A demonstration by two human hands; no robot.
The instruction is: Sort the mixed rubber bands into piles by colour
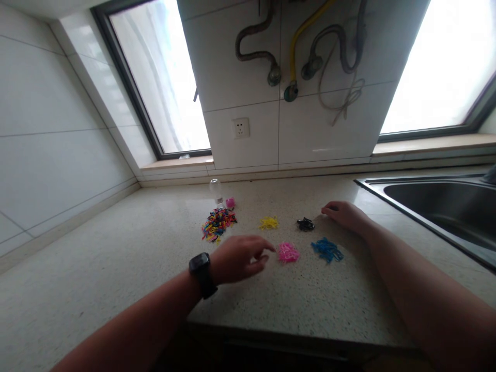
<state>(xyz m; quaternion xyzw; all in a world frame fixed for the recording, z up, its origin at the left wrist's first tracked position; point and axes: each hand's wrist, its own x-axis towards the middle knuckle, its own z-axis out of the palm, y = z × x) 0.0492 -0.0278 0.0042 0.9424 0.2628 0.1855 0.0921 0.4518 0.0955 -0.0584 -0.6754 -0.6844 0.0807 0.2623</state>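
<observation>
Speckled beige stone countertop [116, 258] carrying several small heaps of tiny elastic bands, seen from above the person's two bare forearms. Left hand [238, 258], with a black wristwatch [201, 274] on its wrist, hovers low over the surface near the front edge; its fingers are loosely extended toward the heap of pink bands [288, 252], fingertips just beside that heap, and whether they pinch a band cannot be told. Right hand [343, 213] lies palm down farther back on the countertop, fingers relaxed and slightly curled, holding nothing visible, its fingertips near the small heap of black bands [306, 224]. Heap of blue bands [326, 250] lies just right of the pink heap, between the two forearms. Heap of yellow bands [268, 223] lies behind the pink heap and left of the black one. Larger heap of mixed multicoloured bands [218, 223] sits to the left of the yellow heap, well apart from the right hand. Behind the mixed heap stand a small clear bottle [215, 190] and, just beside it, a small pink cap-like object [230, 202]. Stainless steel sink [426, 191] is set into the countertop at its right edge. White tiled wall [310, 129] at the back edge bears a white electrical socket [241, 127].
</observation>
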